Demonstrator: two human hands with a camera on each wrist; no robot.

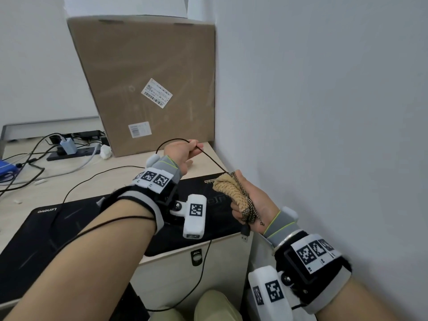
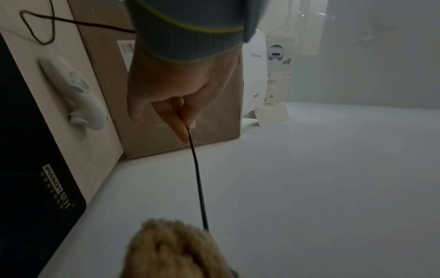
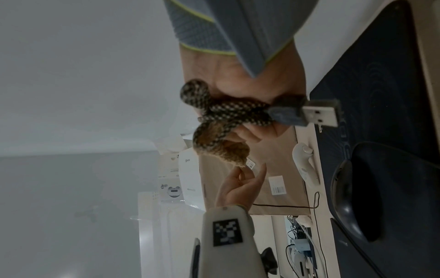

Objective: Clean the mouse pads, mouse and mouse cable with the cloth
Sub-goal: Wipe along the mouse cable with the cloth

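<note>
My left hand pinches the thin black mouse cable above the desk's far right corner. The cable runs taut down to a tan cloth, which my right hand grips folded around it. The same hand holds a bunch of braided cable, and the USB plug hangs below the fist. In the left wrist view the cable goes from my fingertips into the cloth. Two black mouse pads lie on the desk. A dark mouse sits on a pad.
A big cardboard box leans at the desk's back, and a grey wall closes the right side. A white controller lies by the box. A power strip with tangled cables sits back left. The desk's front edge is below my hands.
</note>
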